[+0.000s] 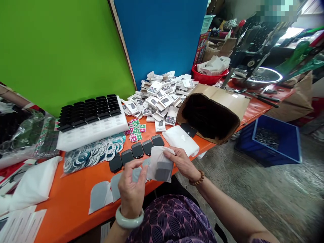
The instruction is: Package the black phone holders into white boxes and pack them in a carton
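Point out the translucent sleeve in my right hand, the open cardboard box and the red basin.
Translucent sleeve (159,159), head view: on its front face, near the middle.
Open cardboard box (221,98), head view: on its upper outside wall.
Red basin (208,79), head view: on its front wall, below the rim.

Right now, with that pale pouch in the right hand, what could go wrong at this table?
The pouch might slip, as the right hand grips it near the front edge of the table. The left hand could brush the grey packets lying along that edge. The loosely heaped small boxes might slide.
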Action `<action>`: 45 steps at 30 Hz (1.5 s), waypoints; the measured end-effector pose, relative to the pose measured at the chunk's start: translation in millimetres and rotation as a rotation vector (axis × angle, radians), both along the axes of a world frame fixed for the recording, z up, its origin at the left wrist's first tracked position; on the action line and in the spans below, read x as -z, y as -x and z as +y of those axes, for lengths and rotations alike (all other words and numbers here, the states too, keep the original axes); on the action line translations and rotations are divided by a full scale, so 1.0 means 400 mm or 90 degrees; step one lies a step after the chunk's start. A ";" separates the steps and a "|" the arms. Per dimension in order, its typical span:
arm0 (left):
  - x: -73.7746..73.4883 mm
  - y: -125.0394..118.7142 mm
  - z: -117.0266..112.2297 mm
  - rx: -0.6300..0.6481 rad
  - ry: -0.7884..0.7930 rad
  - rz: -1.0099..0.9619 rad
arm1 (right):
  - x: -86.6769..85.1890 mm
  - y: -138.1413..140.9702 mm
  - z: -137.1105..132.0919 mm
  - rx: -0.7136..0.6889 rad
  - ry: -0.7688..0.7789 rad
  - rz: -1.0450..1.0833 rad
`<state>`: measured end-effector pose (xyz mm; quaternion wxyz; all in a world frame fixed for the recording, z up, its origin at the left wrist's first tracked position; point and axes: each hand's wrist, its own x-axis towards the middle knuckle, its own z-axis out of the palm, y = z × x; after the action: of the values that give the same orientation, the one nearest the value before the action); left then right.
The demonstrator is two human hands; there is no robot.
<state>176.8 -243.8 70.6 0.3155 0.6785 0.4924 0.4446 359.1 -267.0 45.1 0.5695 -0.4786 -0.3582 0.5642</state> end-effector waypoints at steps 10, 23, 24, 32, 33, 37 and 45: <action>0.086 -0.018 -0.003 0.163 0.481 -0.206 | 0.009 0.032 0.001 0.052 -0.019 -0.168; 0.135 -0.048 0.013 0.082 0.586 -0.403 | 0.089 0.009 -0.026 -0.088 -0.020 -0.152; 0.139 -0.051 0.014 0.075 0.590 -0.410 | 0.108 0.001 -0.016 -0.071 0.000 -0.115; 0.141 -0.018 0.018 0.052 0.596 -0.384 | 0.177 -0.061 0.087 -0.048 0.041 -0.379; 0.140 -0.012 0.018 0.050 0.593 -0.377 | 0.179 -0.057 0.092 -0.054 0.039 -0.435; 0.135 -0.001 0.015 0.050 0.587 -0.344 | 0.178 -0.022 0.087 -0.064 -0.014 -0.614; 0.131 -0.007 0.014 0.091 0.596 -0.299 | 0.130 -0.109 0.055 0.150 -0.098 -0.820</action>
<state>179.7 -238.0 18.0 0.7160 0.3788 0.5067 0.2950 402.5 -245.0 -6.9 0.3315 -0.7145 -0.6119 0.0718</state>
